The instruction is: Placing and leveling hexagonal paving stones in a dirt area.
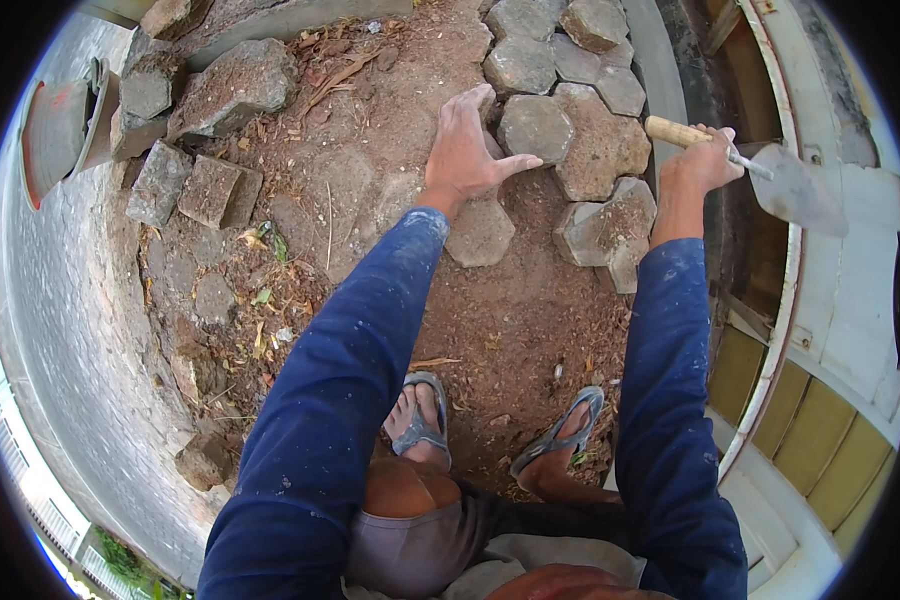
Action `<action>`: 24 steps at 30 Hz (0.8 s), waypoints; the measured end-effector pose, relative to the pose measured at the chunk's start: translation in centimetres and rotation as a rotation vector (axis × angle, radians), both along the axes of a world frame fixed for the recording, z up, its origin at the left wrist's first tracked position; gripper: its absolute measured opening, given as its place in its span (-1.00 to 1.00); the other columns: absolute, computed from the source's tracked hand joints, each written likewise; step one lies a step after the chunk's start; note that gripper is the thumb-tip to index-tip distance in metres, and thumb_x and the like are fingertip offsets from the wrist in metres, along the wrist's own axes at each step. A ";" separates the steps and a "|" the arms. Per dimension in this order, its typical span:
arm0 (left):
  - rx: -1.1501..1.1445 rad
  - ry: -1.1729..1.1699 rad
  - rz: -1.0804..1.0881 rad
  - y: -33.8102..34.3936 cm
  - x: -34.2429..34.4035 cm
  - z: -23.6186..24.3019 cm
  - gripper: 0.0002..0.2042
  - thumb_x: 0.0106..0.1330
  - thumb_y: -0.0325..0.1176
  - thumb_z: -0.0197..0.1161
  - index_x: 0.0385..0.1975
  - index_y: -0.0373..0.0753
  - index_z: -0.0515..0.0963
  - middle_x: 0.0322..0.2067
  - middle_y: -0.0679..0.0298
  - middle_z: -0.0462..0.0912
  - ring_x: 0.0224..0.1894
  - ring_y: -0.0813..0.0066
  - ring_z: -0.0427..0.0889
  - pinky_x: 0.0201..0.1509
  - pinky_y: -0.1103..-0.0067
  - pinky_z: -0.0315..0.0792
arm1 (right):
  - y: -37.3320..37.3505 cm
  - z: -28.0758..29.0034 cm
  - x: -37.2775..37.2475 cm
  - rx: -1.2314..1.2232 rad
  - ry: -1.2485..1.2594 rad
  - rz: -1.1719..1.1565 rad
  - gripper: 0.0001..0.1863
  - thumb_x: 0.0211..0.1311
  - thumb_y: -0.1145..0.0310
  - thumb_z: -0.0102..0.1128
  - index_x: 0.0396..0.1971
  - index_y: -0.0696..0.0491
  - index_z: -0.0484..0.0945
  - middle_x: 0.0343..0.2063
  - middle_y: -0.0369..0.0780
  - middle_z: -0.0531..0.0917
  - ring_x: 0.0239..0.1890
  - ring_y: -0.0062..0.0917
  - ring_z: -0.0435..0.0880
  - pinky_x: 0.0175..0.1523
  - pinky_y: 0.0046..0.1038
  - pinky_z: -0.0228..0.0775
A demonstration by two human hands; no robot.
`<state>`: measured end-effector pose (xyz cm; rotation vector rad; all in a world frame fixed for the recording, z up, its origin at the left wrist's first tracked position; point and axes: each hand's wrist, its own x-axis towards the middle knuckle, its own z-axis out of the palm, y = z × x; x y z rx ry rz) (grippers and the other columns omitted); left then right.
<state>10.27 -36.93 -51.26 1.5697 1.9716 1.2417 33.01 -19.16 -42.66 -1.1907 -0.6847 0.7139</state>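
My left hand reaches forward over the ground with its fingers raised and thumb stretched out to the right. Just below its wrist lies a hexagonal paver, partly covered by the hand. Beside the thumb is a grey hexagonal paver; whether they touch I cannot tell. My right hand is closed round a trowel, whose wooden handle points left and whose metal blade points right. Between the hands sit a dirt-covered paver and, nearer me, a few uneven, stacked-looking paver pieces.
More hexagonal pavers form a patch at the far side. Loose concrete blocks and a bucket stand at the left. A rusty-edged white frame borders the right. My sandalled feet stand on brown soil with dry leaves.
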 end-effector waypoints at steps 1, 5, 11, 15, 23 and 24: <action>-0.001 -0.002 0.005 0.3 0.3 -0.1 0.24 -0.18 0.32 0.59 0.38 -0.45 0.16 0.28 -0.15 0.32 0.38 -0.08 0.25 0.49 0.18 0.18 | 0.7 -0.8 0.3 -0.022 0.045 -0.035 -0.79 0.52 0.40 0.04 -0.15 0.13 0.19 -0.39 -0.16 0.52 -0.36 -0.44 0.60 -0.24 -0.33 0.54; -0.037 0.102 -0.057 0.7 0.9 -0.1 0.25 -0.17 0.38 0.54 0.41 -0.42 0.14 0.32 -0.13 0.30 0.41 -0.07 0.23 0.54 0.17 0.11 | -2.8 -6.9 -5.3 -0.168 0.122 0.205 -0.75 0.45 0.50 0.14 -0.10 0.11 0.22 -0.28 -0.18 0.53 -0.21 -0.45 0.62 -0.10 -0.34 0.54; -0.165 0.274 -0.104 0.7 0.7 -0.4 0.25 -0.12 0.49 0.40 0.46 -0.31 0.12 0.43 0.00 0.24 0.52 0.11 0.12 0.62 0.16 -0.09 | -3.5 -5.6 -6.3 -0.182 -0.141 0.551 -0.66 0.32 0.57 0.30 -0.06 0.10 0.31 -0.22 -0.17 0.59 -0.15 -0.48 0.64 0.02 -0.45 0.47; -0.158 0.337 -0.087 1.4 1.0 -0.6 0.09 0.03 0.40 0.37 0.45 -0.24 0.16 0.44 0.10 0.25 0.53 0.20 0.13 0.62 0.18 -0.10 | -3.9 -3.3 -5.1 0.055 -0.139 0.534 -0.73 0.33 0.54 0.29 -0.12 0.15 0.36 -0.20 -0.13 0.64 -0.18 -0.47 0.67 0.06 -0.41 0.50; -0.178 0.367 -0.080 1.4 1.4 -0.3 -0.07 0.13 0.27 0.39 0.40 -0.19 0.25 0.45 0.20 0.25 0.52 0.27 0.14 0.62 0.20 -0.08 | -5.4 -0.8 -7.3 0.329 -0.483 0.720 -0.88 0.22 0.54 0.28 -0.36 0.13 0.48 -0.39 -0.20 0.68 -0.30 -0.58 0.66 -0.10 -0.49 0.51; -0.181 0.390 -0.097 1.8 2.1 -0.2 -0.07 0.11 0.27 0.40 0.39 -0.19 0.26 0.45 0.21 0.25 0.53 0.27 0.14 0.62 0.20 -0.08 | -5.1 -3.6 -6.4 0.262 -0.680 0.763 -0.88 0.19 0.54 0.29 -0.39 0.14 0.49 -0.40 -0.21 0.68 -0.35 -0.61 0.65 -0.16 -0.52 0.48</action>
